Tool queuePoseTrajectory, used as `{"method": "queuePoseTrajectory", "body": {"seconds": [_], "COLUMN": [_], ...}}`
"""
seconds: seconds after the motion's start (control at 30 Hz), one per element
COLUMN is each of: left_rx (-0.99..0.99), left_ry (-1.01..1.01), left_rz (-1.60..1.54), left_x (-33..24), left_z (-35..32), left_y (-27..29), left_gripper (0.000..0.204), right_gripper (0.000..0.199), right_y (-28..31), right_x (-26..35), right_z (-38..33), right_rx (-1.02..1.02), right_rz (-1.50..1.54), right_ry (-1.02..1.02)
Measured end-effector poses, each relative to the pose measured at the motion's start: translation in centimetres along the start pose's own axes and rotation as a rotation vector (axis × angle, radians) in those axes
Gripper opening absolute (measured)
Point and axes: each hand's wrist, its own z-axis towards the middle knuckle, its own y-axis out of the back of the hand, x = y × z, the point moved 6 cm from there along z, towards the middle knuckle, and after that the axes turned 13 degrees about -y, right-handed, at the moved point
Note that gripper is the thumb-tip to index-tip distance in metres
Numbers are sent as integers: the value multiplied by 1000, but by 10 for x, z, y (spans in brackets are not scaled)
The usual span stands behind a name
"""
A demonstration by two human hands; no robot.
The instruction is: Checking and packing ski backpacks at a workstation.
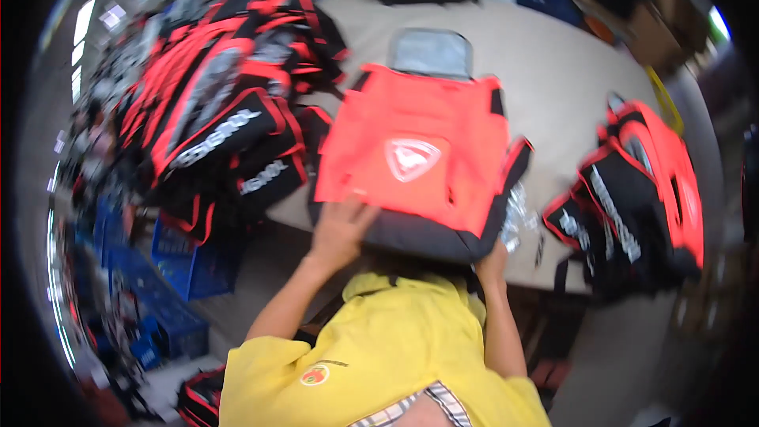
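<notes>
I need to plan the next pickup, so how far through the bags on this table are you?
Hard to call anything finished: a pile of red and black bags lies to the left, and one more bag to the right. In hand is the red bag at the table's near edge, with the left hand flat on it and the right hand at its lower corner. Which bags remain, I cannot tell.

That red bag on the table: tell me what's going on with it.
A person in a yellow shirt is handling a red and black bag lying flat on the table. The left hand presses on its near left corner; the right hand grips its near right edge. More red and black bags are piled at the left, and another lies at the right.
</notes>
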Motion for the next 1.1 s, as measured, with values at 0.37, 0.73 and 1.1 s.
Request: {"method": "queuePoseTrajectory", "body": {"seconds": [0.37,0.73,1.1], "left_rx": [-123,141,156], "left_ry": [-187,-149,207], "left_rz": [123,-11,-72], "left_x": [20,36,128], "left_z": [39,4,12], "left_y": [57,-8,-143], "left_gripper": [45,52,71], "right_gripper": [12,56,90], "right_y": [21,79,-90], "right_x": [8,195,38], "right_z": [-7,29,49], "right_rx": [-29,-247,-122], "right_rz": [-347,-918,-847], "right_ry": [97,125,23]}}
